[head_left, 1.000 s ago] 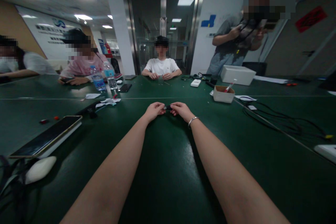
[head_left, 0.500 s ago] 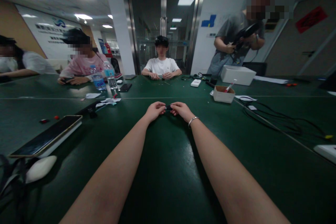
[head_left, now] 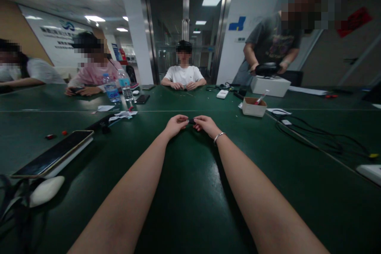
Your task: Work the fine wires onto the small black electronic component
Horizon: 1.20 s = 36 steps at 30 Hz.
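A small black piece (head_left: 191,121) is pinched between my two hands, just above the green table (head_left: 190,190). It is too small and too covered by fingers for me to tell its kind. My left hand (head_left: 176,125) grips its left end, where a small light-coloured bit shows at the fingertips. On the other end, thumb and fingers of my right hand (head_left: 206,125) are closed. A silver bracelet (head_left: 219,138) circles my right wrist. Both forearms stretch forward over the tabletop.
To the left lie a phone on a white box (head_left: 56,154), a white computer mouse (head_left: 47,191) and paper scraps (head_left: 122,115). Water bottles (head_left: 111,89) stand farther back. On the right are a small open box (head_left: 254,107) and black cables (head_left: 321,135). Several people are around the table.
My hands stay almost still around the small black piece. At the back right, the standing person has lowered a black headset-like object onto the white box.
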{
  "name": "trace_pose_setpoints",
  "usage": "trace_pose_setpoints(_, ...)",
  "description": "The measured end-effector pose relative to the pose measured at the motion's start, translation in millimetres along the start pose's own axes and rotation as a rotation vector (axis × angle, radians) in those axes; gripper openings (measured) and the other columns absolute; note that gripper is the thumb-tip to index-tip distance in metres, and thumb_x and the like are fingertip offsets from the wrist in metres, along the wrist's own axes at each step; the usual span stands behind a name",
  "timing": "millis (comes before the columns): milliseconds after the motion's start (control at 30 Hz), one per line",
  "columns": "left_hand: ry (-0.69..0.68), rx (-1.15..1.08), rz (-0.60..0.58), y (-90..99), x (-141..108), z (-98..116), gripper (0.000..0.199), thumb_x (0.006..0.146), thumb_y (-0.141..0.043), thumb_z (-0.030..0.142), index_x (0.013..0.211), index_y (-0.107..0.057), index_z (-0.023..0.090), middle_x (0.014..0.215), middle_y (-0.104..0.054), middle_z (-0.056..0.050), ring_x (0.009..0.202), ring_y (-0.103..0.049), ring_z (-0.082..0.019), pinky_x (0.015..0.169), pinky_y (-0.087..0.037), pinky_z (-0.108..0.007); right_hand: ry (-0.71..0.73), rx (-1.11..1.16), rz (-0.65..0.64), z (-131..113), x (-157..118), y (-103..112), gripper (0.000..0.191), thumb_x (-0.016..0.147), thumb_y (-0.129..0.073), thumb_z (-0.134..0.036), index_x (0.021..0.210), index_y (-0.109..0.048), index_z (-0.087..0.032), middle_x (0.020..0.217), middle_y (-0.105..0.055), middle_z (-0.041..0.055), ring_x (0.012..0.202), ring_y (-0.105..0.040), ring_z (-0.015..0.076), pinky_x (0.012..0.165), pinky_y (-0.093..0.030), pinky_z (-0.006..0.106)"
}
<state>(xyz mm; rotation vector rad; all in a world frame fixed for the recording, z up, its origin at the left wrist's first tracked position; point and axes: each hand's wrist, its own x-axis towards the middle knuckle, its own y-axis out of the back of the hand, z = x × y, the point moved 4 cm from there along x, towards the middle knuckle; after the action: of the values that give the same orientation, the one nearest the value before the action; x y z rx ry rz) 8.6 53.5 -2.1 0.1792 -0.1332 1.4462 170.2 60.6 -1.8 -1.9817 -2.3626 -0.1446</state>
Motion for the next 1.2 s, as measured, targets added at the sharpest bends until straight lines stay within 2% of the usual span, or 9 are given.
trace_pose_setpoints(133,0.052,-0.030,0.019,0.5,0.6,-1.5,0.026,0.070,-0.073,0.026,0.089,-0.062,0.012,0.080,-0.065,-0.007,0.069,-0.063,-0.014,0.067,-0.050,-0.029,0.005,0.001,-0.010,0.7,0.8,-0.1,0.001,0.084,-0.061,-0.010,0.085,-0.061,-0.011,0.054,-0.063,0.0005,0.042,-0.055,0.0064,0.043,-0.047,0.014)
trace_pose_setpoints(300,-0.033,0.032,-0.017,1.1,-3.3,4.9,0.031,0.064,-0.076,0.019,0.092,-0.065,0.014,0.090,-0.066,-0.008,0.076,-0.062,-0.014,0.068,-0.050,-0.028,0.009,-0.012,-0.012,1.6,1.8,0.2,0.003,0.085,-0.061,-0.012,0.082,-0.061,-0.011,0.055,-0.064,0.0017,0.043,-0.055,0.0069,0.043,-0.047,0.015)
trace_pose_setpoints(467,-0.067,0.061,-0.025,2.5,-5.6,7.1,0.033,0.063,-0.075,0.021,0.094,-0.066,0.014,0.095,-0.065,-0.009,0.078,-0.061,-0.015,0.070,-0.051,-0.031,0.012,-0.041,-0.030,0.9,1.2,-0.4,0.010,0.087,-0.059,-0.018,0.081,-0.061,-0.010,0.055,-0.064,0.0028,0.043,-0.055,0.0066,0.042,-0.046,0.014)
trace_pose_setpoints(600,-0.064,0.068,-0.022,2.7,-4.6,5.5,0.033,0.063,-0.076,0.024,0.093,-0.066,0.014,0.093,-0.066,-0.009,0.078,-0.061,-0.016,0.071,-0.051,-0.032,0.015,-0.026,-0.035,-1.1,-0.5,0.0,0.002,0.083,-0.062,-0.012,0.085,-0.062,-0.011,0.056,-0.063,0.0005,0.043,-0.055,0.0060,0.042,-0.046,0.014)
trace_pose_setpoints(767,-0.067,0.058,-0.014,2.7,-2.6,3.2,0.034,0.060,-0.078,0.026,0.089,-0.066,0.013,0.089,-0.066,-0.008,0.077,-0.061,-0.016,0.071,-0.051,-0.033,0.036,-0.011,-0.042,-3.9,-2.6,-0.2,0.027,0.074,-0.063,0.001,0.096,-0.061,-0.014,0.060,-0.061,-0.0039,0.044,-0.055,0.0054,0.041,-0.046,0.013)
trace_pose_setpoints(1000,-0.081,0.048,-0.016,3.1,-3.3,4.4,0.035,0.059,-0.078,0.027,0.088,-0.065,0.013,0.087,-0.065,-0.007,0.073,-0.061,-0.015,0.070,-0.050,-0.031,0.027,-0.039,-0.038,-1.4,1.3,-2.1,0.007,0.086,-0.059,-0.018,0.090,-0.060,-0.012,0.060,-0.063,0.0007,0.043,-0.054,0.0059,0.040,-0.045,0.014)
trace_pose_setpoints(1067,-0.088,0.047,-0.026,3.0,-3.6,4.8,0.035,0.059,-0.078,0.028,0.088,-0.065,0.013,0.087,-0.066,-0.007,0.074,-0.061,-0.015,0.070,-0.050,-0.032,0.021,-0.054,-0.051,-0.3,2.2,-2.2,0.013,0.090,-0.054,-0.022,0.085,-0.059,-0.011,0.057,-0.062,0.0016,0.043,-0.054,0.0064,0.041,-0.045,0.015)
trace_pose_setpoints(1167,-0.093,0.049,-0.034,3.0,-3.4,4.6,0.036,0.058,-0.078,0.029,0.089,-0.065,0.014,0.088,-0.066,-0.007,0.075,-0.061,-0.015,0.072,-0.050,-0.033,0.020,-0.061,-0.068,-0.4,1.1,-1.4,0.005,0.087,-0.057,-0.015,0.089,-0.059,-0.012,0.062,-0.063,0.0013,0.044,-0.054,0.0060,0.041,-0.045,0.015)
trace_pose_setpoints(1200,-0.093,0.050,-0.034,3.1,-3.3,4.6,0.036,0.058,-0.078,0.029,0.088,-0.065,0.014,0.088,-0.066,-0.007,0.075,-0.061,-0.015,0.072,-0.050,-0.033,0.032,-0.053,-0.072,-1.3,0.3,-1.2,0.010,0.083,-0.059,-0.010,0.093,-0.059,-0.013,0.067,-0.064,0.0007,0.045,-0.054,0.0054,0.041,-0.046,0.014)
